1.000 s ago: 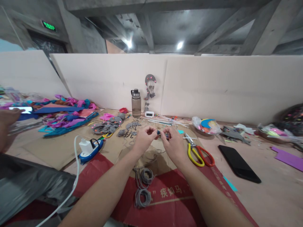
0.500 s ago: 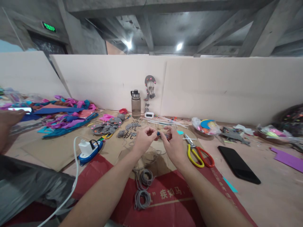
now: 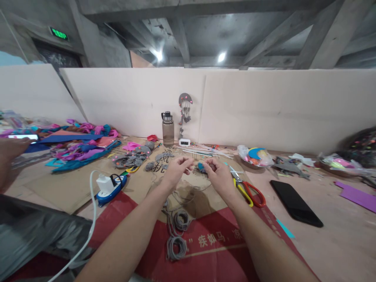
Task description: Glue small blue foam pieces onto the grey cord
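Observation:
My right hand pinches a small blue piece between thumb and fingertips; it looks like fabric or felt, but its exact kind is unclear. Across a narrow gap is my left hand, its thumb and fingers brought together; anything between them is too small to make out. Thin grey cord trails over the brown paper below both hands. Closer to me lie two coils of grey cord on the red paper. Scissors with one yellow and one red handle rest just right of my right hand.
A black phone lies at the right. Behind stand a water bottle and a small white clock. Grey felt pieces and a blue power strip are on the left. Another person's hand holds a lit phone there.
My hands have drawn apart. The blue piece, earlier between both hands, now stays in my right fingertips, while my left fingers have come away from it.

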Demonstrator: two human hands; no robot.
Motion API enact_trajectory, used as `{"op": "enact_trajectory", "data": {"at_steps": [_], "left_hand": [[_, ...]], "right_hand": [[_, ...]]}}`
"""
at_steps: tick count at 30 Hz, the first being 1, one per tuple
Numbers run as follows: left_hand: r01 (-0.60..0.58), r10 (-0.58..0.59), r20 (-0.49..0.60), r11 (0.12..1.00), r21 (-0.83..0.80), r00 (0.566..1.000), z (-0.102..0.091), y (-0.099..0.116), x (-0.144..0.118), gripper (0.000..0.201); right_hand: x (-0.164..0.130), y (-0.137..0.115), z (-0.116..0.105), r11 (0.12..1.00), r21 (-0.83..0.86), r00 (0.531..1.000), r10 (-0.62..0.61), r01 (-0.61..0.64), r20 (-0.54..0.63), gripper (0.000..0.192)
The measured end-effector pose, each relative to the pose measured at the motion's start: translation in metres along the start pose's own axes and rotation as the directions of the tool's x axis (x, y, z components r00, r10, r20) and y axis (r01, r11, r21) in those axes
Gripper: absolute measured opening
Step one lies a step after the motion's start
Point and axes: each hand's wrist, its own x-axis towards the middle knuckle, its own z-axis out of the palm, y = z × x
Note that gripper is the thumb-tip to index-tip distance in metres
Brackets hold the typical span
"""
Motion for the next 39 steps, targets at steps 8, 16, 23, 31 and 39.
{"op": "enact_trajectory", "data": {"at_steps": [8,16,23,31,39], "left_hand": [[-0.125,0.114,0.064,0.970,0.209,0.991,0.004,0.006,-0.003,0.024],[-0.055,0.042,0.110,0.992,0.116,0.993,0.007,-0.006,-0.003,0.026],[-0.037,0.030,0.080,0.996,0.081,0.996,0.012,0.001,-0.008,0.027],[-0.003,0.000,0.071,0.999,0.042,0.997,0.014,0.003,-0.010,0.030],[-0.029,0.025,0.074,0.998,0.058,0.997,0.013,0.006,-0.012,0.031]], "right_hand": [[-0.001,0.002,-0.002,0.992,-0.104,0.997,-0.070,0.072,0.029,0.020],[-0.005,-0.005,0.000,0.991,-0.107,0.996,-0.084,0.082,-0.016,0.020],[-0.006,-0.008,-0.003,0.964,-0.182,0.979,-0.201,0.192,-0.027,0.013],[-0.007,-0.008,-0.003,0.962,-0.226,0.983,-0.174,0.156,-0.061,0.016],[-0.007,-0.012,-0.002,0.960,-0.229,0.983,-0.178,0.163,-0.043,0.015]]}}
